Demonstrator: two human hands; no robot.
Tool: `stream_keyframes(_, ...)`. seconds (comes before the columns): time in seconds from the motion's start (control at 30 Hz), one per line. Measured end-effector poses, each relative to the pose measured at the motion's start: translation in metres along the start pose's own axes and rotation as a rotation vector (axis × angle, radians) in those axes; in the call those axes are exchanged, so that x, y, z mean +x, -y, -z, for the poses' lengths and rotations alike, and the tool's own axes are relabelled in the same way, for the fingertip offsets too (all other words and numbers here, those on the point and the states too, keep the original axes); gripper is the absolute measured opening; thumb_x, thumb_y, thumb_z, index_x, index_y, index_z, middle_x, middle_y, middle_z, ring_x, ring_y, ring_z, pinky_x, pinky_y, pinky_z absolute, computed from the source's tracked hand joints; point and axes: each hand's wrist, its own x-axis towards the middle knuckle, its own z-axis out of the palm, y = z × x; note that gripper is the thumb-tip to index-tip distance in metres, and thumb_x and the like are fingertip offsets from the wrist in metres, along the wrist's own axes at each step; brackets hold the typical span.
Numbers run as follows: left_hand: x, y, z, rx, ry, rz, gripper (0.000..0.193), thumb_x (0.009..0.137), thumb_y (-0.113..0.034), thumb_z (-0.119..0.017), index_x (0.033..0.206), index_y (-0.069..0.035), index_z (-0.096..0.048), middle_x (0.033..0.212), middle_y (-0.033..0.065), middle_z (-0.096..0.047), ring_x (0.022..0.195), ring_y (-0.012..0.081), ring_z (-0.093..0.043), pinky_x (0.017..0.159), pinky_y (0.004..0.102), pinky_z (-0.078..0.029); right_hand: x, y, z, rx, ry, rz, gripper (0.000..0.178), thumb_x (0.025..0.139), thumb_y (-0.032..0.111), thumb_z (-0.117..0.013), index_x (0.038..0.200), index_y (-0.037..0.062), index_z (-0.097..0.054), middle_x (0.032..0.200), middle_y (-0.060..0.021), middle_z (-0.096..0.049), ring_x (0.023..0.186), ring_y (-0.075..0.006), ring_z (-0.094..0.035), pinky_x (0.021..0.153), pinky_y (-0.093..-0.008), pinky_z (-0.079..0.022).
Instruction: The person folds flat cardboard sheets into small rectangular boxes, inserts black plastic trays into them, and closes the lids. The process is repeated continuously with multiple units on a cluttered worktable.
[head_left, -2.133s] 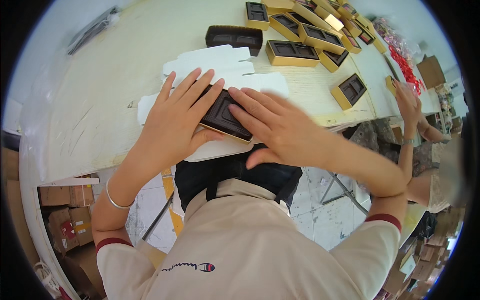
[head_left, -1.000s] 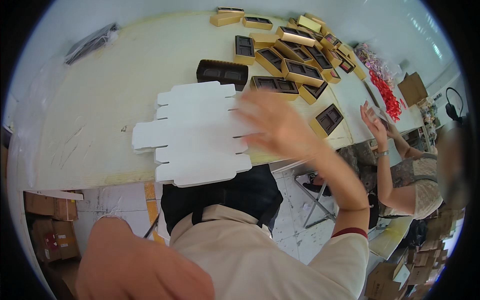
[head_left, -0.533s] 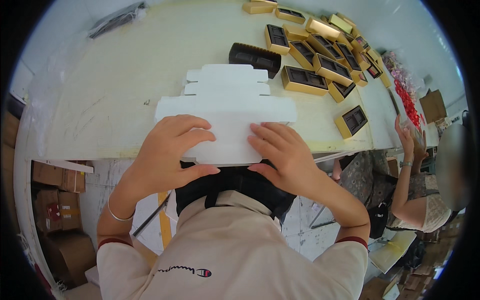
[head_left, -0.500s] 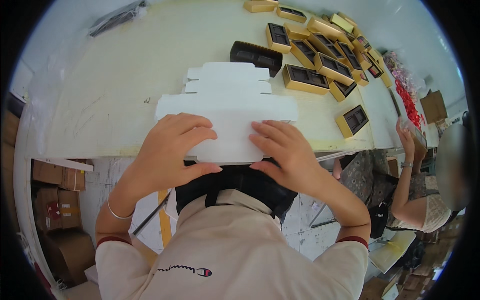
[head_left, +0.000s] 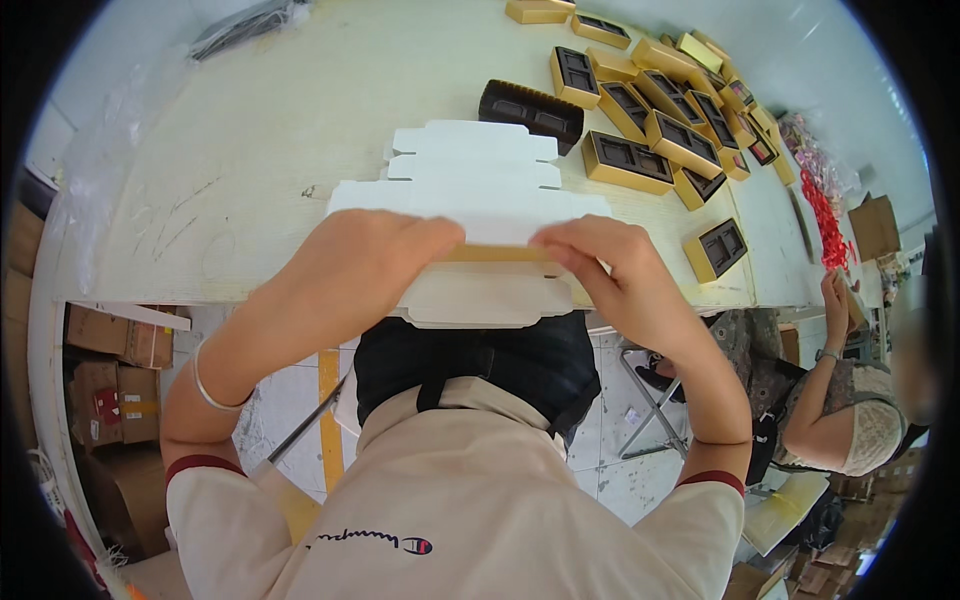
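An unfolded white cardboard box blank (head_left: pixel 470 168) lies at the table's near edge, its tabbed panels pointing away from me. My left hand (head_left: pixel 395 255) is closed on the blank's left part, its fingertips smeared a little by motion. On the other side my right hand (head_left: pixel 608 250) pinches the same blank between thumb and fingers. A gold strip of the blank's outer face shows between my hands, where the card is bent along a crease. The pale near flap hangs over the table edge toward my lap. Just beyond the blank rests a dark brown plastic tray insert (head_left: pixel 530 112).
Several gold boxes with dark inserts (head_left: pixel 628 160) are heaped at the far right, and one gold box (head_left: pixel 715 248) stands apart, nearer. Red shredded filler (head_left: pixel 822 215) lies further right. A co-worker (head_left: pixel 835 400) sits there. Cardboard cartons (head_left: pixel 120 400) are stacked under the table at left.
My hands have gone from resting open on the flat blank to gripping it. The blank is now bent at a crease, and a gold strip has come into sight.
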Motion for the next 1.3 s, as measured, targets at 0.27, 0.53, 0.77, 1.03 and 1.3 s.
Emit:
stream_keyframes(0.27, 0.018, 0.019, -0.03, 0.304, -0.373, -0.248, 0.016, 0.08, -0.01, -0.067, 0.096, -0.007, -0.064, 0.092, 0.0073, -0.059, 0.088, 0.0269, -0.057, 0.074, 0.0366, -0.046, 0.011, -0.013, -0.028, -0.479, -0.191, 0.291, 0.021, 0.076, 0.006, -0.066, 0.096, 0.0047, -0.06, 0.099, -0.0107, -0.055, 0.094, -0.0279, -0.055, 0.078, -0.0366, -0.045)
stream_keyframes(0.53, 0.009, 0.017, -0.024, 0.177, -0.128, -0.269, 0.019, 0.076, -0.014, -0.072, 0.09, -0.004, -0.063, 0.088, 0.0055, -0.056, 0.082, 0.0249, -0.055, 0.07, 0.037, -0.047, 0.013, -0.014, -0.03, -0.571, -0.018, 0.442, 0.013, 0.08, 0.012, -0.063, 0.087, 0.0032, -0.058, 0.086, -0.0078, -0.051, 0.085, -0.0227, -0.051, 0.075, -0.0326, -0.043)
stream_keyframes(0.77, 0.028, 0.034, -0.027, 0.032, -0.147, -0.161, 0.008, 0.084, -0.01, -0.058, 0.087, -0.004, -0.063, 0.078, 0.0106, -0.058, 0.076, 0.0307, -0.059, 0.068, 0.0392, -0.048, 0.046, -0.018, -0.011, -0.216, 0.183, 0.127, 0.014, 0.082, 0.002, -0.059, 0.095, -0.0004, -0.062, 0.086, -0.0184, -0.062, 0.083, -0.0367, -0.059, 0.071, -0.0399, -0.048)
stream_keyframes(1.03, 0.03, 0.038, -0.046, 0.414, -0.385, -0.205, 0.016, 0.08, -0.016, -0.062, 0.094, -0.01, -0.062, 0.082, 0.0095, -0.054, 0.08, 0.0277, -0.054, 0.069, 0.0394, -0.044, 0.065, -0.03, -0.014, -0.187, 0.235, 0.028, 0.01, 0.083, 0.01, -0.059, 0.087, 0.0019, -0.065, 0.08, -0.0192, -0.063, 0.074, -0.0366, -0.06, 0.066, -0.0409, -0.048)
stream_keyframes(1.3, 0.006, -0.018, -0.022, -0.621, -0.342, 0.049, 0.057, 0.091, -0.021, -0.063, 0.138, -0.012, -0.033, 0.117, 0.0119, -0.052, 0.103, 0.0215, -0.054, 0.083, 0.0329, -0.046, 0.051, 0.026, 0.016, 0.027, -0.256, -0.181, 0.012, 0.082, 0.01, -0.061, 0.087, -0.0004, -0.064, 0.075, -0.0197, -0.063, 0.071, -0.0378, -0.061, 0.063, -0.0409, -0.049)
